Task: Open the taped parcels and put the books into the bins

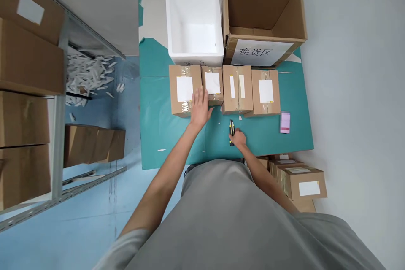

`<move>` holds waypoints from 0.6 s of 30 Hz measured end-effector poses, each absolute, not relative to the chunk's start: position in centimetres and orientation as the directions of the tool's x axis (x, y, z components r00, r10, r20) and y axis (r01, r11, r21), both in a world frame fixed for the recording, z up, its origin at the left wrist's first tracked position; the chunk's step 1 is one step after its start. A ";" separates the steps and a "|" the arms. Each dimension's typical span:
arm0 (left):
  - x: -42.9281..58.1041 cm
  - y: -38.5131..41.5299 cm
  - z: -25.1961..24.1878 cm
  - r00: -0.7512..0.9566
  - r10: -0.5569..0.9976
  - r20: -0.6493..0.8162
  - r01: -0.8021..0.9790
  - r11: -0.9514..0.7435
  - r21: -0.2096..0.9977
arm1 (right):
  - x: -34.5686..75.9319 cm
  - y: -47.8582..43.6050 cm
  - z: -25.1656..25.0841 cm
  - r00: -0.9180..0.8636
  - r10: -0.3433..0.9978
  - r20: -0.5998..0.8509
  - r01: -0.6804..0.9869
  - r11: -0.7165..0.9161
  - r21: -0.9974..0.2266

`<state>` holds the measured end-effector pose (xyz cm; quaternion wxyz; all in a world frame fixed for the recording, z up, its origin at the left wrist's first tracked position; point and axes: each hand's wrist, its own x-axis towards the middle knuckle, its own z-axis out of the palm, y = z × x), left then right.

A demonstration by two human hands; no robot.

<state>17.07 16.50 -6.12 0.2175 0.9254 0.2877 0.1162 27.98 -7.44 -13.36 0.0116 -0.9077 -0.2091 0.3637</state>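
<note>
Several taped cardboard parcels with white labels stand in a row on the teal table (164, 130). My left hand (200, 107) is stretched out flat with its fingers apart, reaching over the gap between the left parcel (182, 88) and the small second parcel (212, 84). My right hand (238, 138) rests on the table nearer me, its fingers closed round a black and yellow utility knife (232, 128). The knife points toward the third parcel (237, 88). A fourth parcel (265, 92) stands at the right end of the row.
Behind the row stand a white foam box (194, 48) and an open cardboard carton (262, 8) with a printed sign. A pink slip (285, 122) lies at the table's right. More parcels (300, 179) sit on the floor at right; metal shelving (58, 105) with cartons stands at left.
</note>
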 end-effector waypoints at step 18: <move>22.4 16.8 -6.8 0.946 0.304 -0.114 0.325 -0.880 0.347 | 20.5 -15.4 -10.0 0.700 0.471 -0.537 0.227 -0.859 -0.458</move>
